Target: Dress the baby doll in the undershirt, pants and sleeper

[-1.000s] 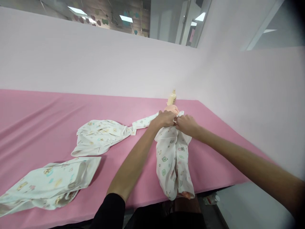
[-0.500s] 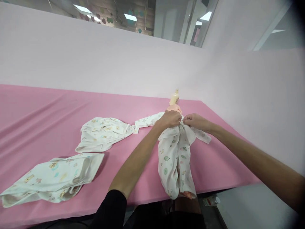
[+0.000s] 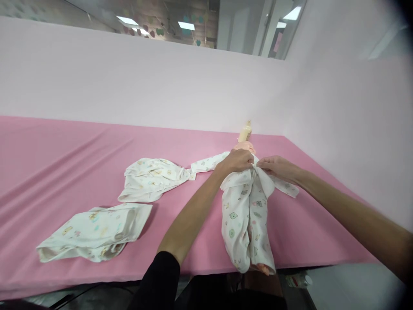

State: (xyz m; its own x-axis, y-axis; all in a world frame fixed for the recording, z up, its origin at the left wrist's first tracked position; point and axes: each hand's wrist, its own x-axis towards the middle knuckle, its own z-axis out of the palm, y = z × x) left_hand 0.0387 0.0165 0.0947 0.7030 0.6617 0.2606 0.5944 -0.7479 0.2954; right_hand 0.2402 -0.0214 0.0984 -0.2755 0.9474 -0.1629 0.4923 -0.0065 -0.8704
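A baby doll point(image 3: 245, 147) lies on its back, head toward the wall, dressed in a white baby outfit point(image 3: 237, 211) with small green and pink prints. Its sleeves spread to both sides, and a bit of foot shows at a leg opening. My left hand point(image 3: 238, 160) is closed on the outfit's cloth at the upper chest, just below the doll's head. Close beside it, my right hand point(image 3: 274, 167) pinches the same cloth between thumb and fingers. The exact piece of cloth between the fingertips is too small to make out.
A pale yellow bottle point(image 3: 245, 131) is behind the doll's head, near the white wall point(image 3: 145, 86). On the pink table cover point(image 3: 190, 215), a printed baby garment point(image 3: 151, 178) touches the doll's left-hand sleeve in view. A folded printed cloth point(image 3: 97, 232) lies nearer the front edge.
The whole view has shifted, so everything appears a little further right. Both hands stay at the outfit's chest, with the right fingers slightly more extended along the cloth.
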